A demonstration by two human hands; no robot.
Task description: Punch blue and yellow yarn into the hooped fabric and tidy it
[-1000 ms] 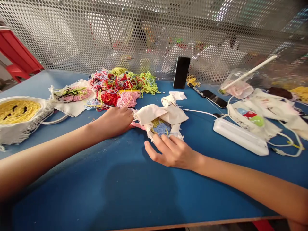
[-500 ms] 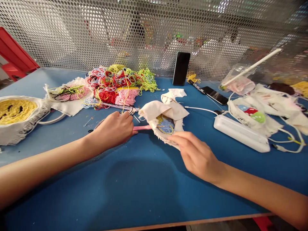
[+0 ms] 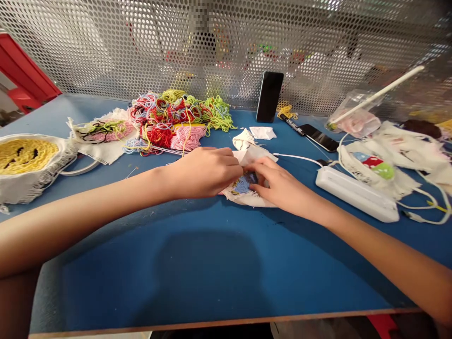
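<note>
Your left hand [image 3: 210, 172] is curled at the white cloth [image 3: 252, 200], but its fingertips are hidden, so I can't tell if it grips anything. Your right hand [image 3: 280, 184] bends over the cloth's blue patch [image 3: 242, 185], with a gap between thumb and fingers. The cloth lies on the table [image 3: 212, 273]. Past it are a yarn pile [image 3: 158, 115] and a standing phone [image 3: 270, 97].

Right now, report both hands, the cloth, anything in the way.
Left hand at blue-patched cloth, grip hidden. Right hand at its right, thumb and fingers parted. Hands hide part of the cloth.
</note>
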